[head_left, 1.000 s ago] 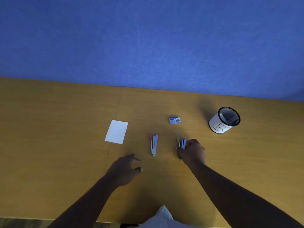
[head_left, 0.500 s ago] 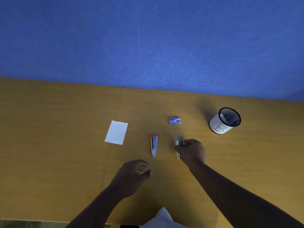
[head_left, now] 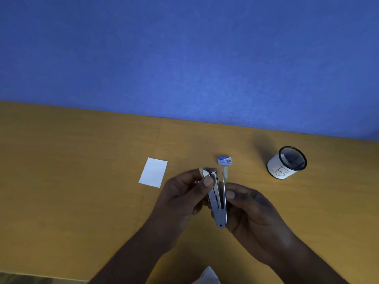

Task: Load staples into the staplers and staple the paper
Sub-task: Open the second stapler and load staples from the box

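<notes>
Blue wall (head_left: 184, 58) behind a yellow-brown worktop (head_left: 61, 181). Above the worktop's middle, a grey stapler (head_left: 217, 198) held up in both hands, splayed open in a narrow V, hinge end toward the camera. Left hand (head_left: 180, 199) fingers (head_left: 207, 181) pinching the thicker left arm near its tip; right hand (head_left: 248, 210) fingers (head_left: 230, 194) pinching the thin right arm. White paper (head_left: 153, 172) flat to the left, well apart. Small blue staple box (head_left: 224, 160) just beyond the stapler's tips. Black mesh cup (head_left: 287, 162) with a white label far right.
</notes>
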`<state>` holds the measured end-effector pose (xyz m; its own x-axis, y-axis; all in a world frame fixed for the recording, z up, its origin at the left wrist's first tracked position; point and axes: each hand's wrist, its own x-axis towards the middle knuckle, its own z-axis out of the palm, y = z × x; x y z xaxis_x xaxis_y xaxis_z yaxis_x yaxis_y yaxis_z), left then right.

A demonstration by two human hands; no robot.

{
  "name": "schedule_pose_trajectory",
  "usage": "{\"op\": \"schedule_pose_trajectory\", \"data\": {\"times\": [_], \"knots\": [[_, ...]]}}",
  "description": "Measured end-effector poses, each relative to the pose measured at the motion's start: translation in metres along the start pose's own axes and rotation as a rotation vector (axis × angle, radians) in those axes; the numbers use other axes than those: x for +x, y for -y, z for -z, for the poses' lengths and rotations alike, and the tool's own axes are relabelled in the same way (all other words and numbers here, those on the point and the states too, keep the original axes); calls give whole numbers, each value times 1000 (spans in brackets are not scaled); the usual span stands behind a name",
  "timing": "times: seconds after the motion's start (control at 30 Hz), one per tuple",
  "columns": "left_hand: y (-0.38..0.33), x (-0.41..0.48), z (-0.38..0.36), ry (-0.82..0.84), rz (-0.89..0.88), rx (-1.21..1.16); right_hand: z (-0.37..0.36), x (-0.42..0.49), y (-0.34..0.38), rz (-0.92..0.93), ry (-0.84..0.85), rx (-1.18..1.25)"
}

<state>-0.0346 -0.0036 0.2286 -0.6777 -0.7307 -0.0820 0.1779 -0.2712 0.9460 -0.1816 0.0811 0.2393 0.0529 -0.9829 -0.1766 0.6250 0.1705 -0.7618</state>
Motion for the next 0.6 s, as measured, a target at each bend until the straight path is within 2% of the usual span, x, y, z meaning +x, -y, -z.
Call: {"op": "schedule_pose_trajectory", "data": {"times": [0.13,0.27,0.43,0.6], "knots": [[-16,-2,-3,-65,-53,-13,-5,0,9,44,-13,-106],[-28,-6,-5,-5,-129,-40,-10,2,12,14,-27,-127],[-36,-9,-4,37,-142,-7,-14,3,8,-29,-69,-30],[-28,-11,0,-18,-144,57,-14,2,-3,-43,-110,40]]}}
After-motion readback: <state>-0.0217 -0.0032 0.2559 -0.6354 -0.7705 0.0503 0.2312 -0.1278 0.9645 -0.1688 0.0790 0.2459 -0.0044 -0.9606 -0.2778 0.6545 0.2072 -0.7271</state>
